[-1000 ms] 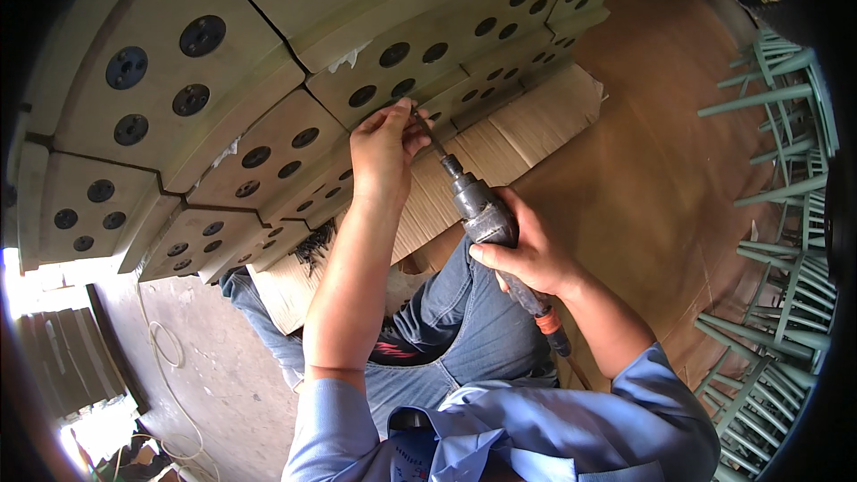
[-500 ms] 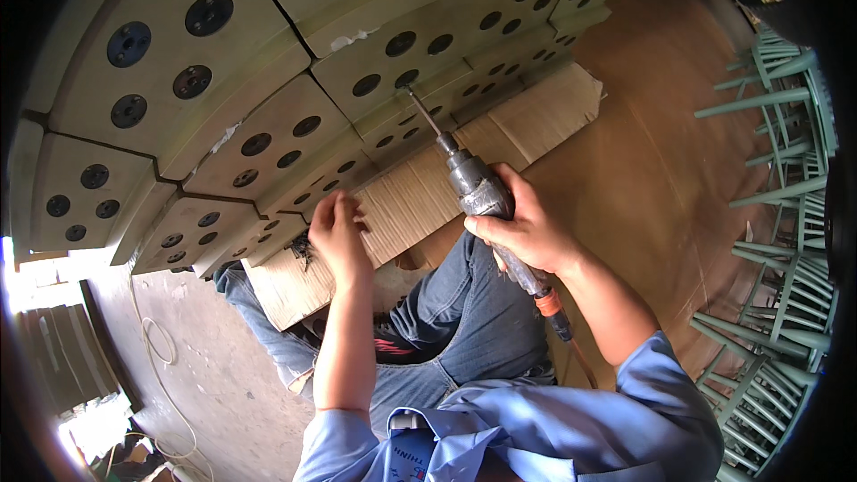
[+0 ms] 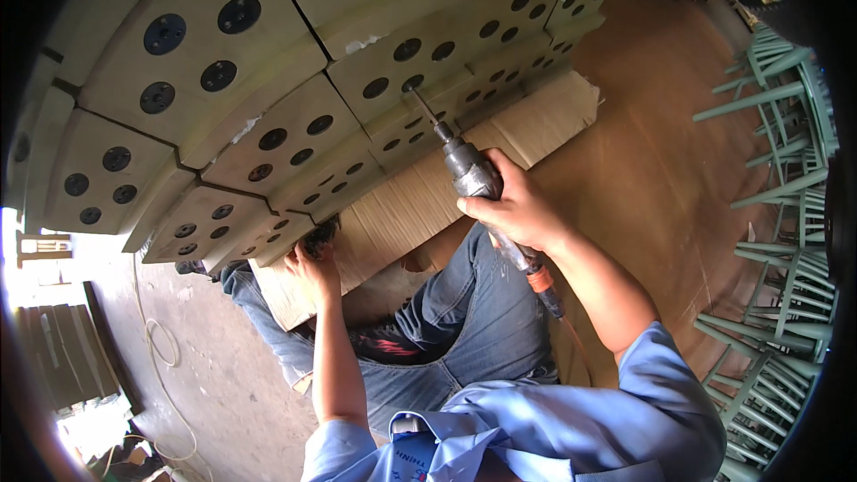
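Observation:
My right hand (image 3: 516, 210) is wrapped round a pneumatic screwdriver (image 3: 471, 170) with a worn grey body and an orange hose fitting. Its long bit reaches up to a black round disc (image 3: 412, 83) set in a beige panel (image 3: 357, 116). Several such panels stand in stepped rows, each with black discs on its face. Down by the lower panels, my left hand (image 3: 314, 278) has its fingers curled at a pile of small dark pieces, apparently screws (image 3: 323, 234), on a cardboard sheet (image 3: 402, 201). Its fingertips are partly hidden, so whatever they pinch does not show.
My legs in jeans (image 3: 446, 303) are folded below the cardboard. Brown sheeting (image 3: 643, 196) covers the floor to the right, where green slatted chair frames (image 3: 786, 303) stand stacked. At left, a pale cable (image 3: 147, 330) lies coiled on the concrete floor (image 3: 232, 375).
My left hand has moved down and left to the dark pile. The screwdriver has shifted slightly up and left in view, its bit still at the same disc. The whole view has tilted a little.

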Motion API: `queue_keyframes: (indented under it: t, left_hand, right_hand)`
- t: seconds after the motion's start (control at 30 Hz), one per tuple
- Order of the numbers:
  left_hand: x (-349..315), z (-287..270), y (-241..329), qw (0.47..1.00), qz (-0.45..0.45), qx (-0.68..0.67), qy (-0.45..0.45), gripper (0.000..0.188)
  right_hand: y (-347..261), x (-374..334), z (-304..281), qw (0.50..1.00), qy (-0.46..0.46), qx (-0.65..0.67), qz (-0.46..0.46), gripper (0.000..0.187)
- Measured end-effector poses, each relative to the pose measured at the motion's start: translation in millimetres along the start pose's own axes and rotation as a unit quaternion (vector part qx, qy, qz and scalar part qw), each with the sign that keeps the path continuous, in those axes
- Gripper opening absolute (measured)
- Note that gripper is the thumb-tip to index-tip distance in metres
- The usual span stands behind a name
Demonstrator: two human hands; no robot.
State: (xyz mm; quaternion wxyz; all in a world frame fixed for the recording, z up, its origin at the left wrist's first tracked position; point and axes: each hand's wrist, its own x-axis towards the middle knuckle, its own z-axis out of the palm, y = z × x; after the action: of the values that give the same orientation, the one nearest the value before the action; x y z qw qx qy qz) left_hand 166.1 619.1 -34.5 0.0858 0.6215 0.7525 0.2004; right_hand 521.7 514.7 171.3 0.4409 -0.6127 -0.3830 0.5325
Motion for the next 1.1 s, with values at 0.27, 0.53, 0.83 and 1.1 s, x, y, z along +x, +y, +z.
queue_keyframes:
  t: [0.27,0.53,0.83,1.1]
  left_hand:
    - [29.0,28.1,-37.7,0.991,0.016,-0.12,-0.057,0.046]
    - [23.4,7.5,1.4,0.998,-0.009,-0.036,-0.049,0.04]
    - [29.2,13.3,-34.4,0.977,0.003,-0.215,0.019,0.019]
    - [41.7,-12.9,-67.7,0.604,-0.274,-0.728,-0.17,0.009]
  right_hand:
    - [19.5,-0.7,13.3,0.994,0.023,-0.043,-0.098,0.052]
    - [74.5,-60.7,28.6,0.998,-0.025,-0.023,-0.049,0.055]
    - [120.7,-94.0,38.7,0.993,-0.112,0.02,0.043,0.068]
    - [131.4,-87.7,36.1,0.989,-0.115,0.075,0.062,0.064]
